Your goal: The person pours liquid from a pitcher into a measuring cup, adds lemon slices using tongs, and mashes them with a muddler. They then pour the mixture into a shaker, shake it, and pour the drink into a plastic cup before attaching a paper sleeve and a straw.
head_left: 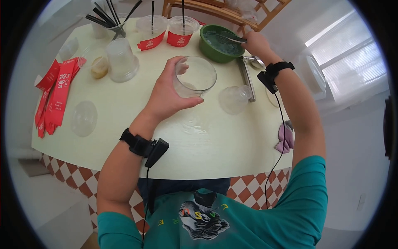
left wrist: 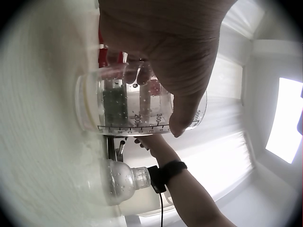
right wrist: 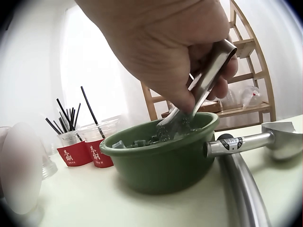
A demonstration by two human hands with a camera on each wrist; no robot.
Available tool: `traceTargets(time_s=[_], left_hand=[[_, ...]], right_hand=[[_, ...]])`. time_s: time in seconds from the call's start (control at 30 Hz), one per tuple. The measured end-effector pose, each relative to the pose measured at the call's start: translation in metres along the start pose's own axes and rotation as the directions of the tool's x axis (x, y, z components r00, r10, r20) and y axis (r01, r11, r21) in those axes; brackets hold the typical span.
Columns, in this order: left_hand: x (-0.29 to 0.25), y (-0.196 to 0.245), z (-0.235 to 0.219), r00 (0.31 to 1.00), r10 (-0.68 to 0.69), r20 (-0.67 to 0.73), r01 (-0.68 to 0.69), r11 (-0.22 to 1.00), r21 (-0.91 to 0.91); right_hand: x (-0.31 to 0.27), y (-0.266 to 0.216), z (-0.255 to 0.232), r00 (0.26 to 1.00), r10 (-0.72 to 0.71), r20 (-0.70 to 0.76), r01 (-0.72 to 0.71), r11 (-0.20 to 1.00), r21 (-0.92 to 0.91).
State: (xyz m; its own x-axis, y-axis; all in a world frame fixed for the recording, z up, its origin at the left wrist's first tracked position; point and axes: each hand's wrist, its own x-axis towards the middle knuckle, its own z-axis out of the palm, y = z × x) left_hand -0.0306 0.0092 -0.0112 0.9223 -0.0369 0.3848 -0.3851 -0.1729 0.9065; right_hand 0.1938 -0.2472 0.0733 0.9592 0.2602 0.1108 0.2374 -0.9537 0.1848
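My left hand (head_left: pixel 166 89) grips a clear measuring cup (head_left: pixel 194 79) by its side, thumb on the near side and fingers round the far side. Black volume marks run along its wall in the left wrist view, and water drops cling to it. Over at the green bowl (head_left: pixel 218 57), my right hand (head_left: pixel 258 45) pinches metal tongs (right wrist: pixel 210 71). The tips of the tongs reach down inside the bowl, among clear ice cubes (right wrist: pixel 141 143). The bowl rim partly hides those tips in the right wrist view.
Beside the bowl lie a metal scoop (right wrist: pixel 283 142) and a long steel bar (head_left: pixel 247 81). A clear domed plastic piece (head_left: pixel 233 101) is nearer. Two red-sleeved cups (head_left: pixel 180 39), black straws (head_left: pixel 108 18), stacked clear cups (head_left: pixel 122 62), red sleeves (head_left: pixel 60 93) and a pink cloth (head_left: pixel 284 139) surround them.
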Motion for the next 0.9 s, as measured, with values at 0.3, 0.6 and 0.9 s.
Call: traceTargets(time_s=[0.3, 0.6, 0.9], left_hand=[[0.000, 0.002, 0.001, 1.000, -0.020, -0.005, 0.019, 0.999, -0.031], [0.001, 0.000, 0.002, 1.000, 0.018, -0.009, -0.018, 0.999, 0.029], [0.000, 0.001, 0.002, 1.000, 0.008, -0.008, -0.008, 1.000, -0.003]], right_hand=[[-0.001, 0.002, -0.004, 0.986, -0.153, -0.060, 0.149, 0.987, -0.065], [-0.009, 0.012, 0.001, 0.987, -0.155, -0.029, 0.154, 0.987, -0.040], [-0.024, 0.027, -0.021, 0.967, -0.207, -0.147, 0.226, 0.965, 0.131]])
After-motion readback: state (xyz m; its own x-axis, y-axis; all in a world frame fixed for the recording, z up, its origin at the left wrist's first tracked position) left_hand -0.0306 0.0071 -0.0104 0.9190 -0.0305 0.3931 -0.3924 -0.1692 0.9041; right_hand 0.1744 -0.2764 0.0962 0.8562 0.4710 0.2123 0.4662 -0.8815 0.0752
